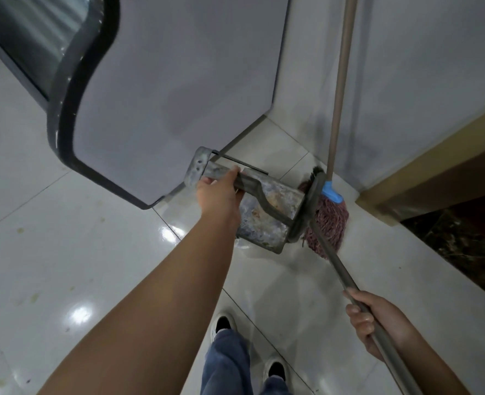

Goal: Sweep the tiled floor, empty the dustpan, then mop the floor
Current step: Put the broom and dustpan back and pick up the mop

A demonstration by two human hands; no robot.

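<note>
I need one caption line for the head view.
Left hand grips grey metal dustpan; right hand holds grey broom handle beside maroon string mop.

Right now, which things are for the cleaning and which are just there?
For the cleaning:
- dustpan, gripped by the left hand
- grey broom handle, gripped by the right hand
- red mop, leaning in the corner
- tiled floor

Just there:
- grey fridge
- wooden door frame
- white shoes
</note>
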